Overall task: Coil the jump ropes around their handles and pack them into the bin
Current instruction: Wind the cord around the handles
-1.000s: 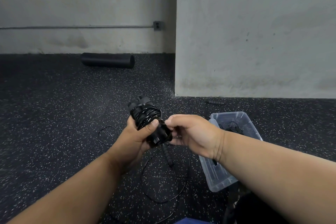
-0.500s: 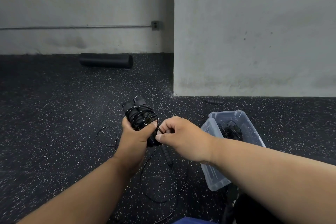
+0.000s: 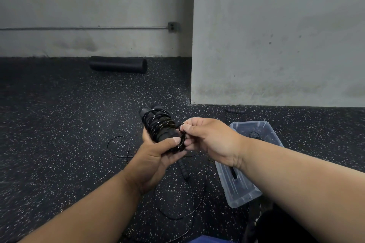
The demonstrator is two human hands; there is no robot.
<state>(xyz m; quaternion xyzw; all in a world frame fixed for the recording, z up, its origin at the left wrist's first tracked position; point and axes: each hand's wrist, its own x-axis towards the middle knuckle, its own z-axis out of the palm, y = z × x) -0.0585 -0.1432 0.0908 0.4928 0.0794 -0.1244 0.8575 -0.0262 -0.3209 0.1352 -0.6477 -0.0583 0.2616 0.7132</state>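
Head camera: the left hand (image 3: 156, 161) gripped a black jump rope bundle coiled around its handles (image 3: 161, 128) while the right hand (image 3: 207, 140) pinched its cord end; a clear plastic bin (image 3: 237, 185) sat on the speckled rubber floor (image 3: 59, 134), just right.

Bin (image 3: 254, 165) partly behind right forearm

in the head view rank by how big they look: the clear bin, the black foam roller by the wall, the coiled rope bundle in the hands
1. clear bin
2. foam roller
3. coiled rope bundle
The roller lies farthest from the camera, so it may really be larger than it looks; the lower two ranks are unsure.
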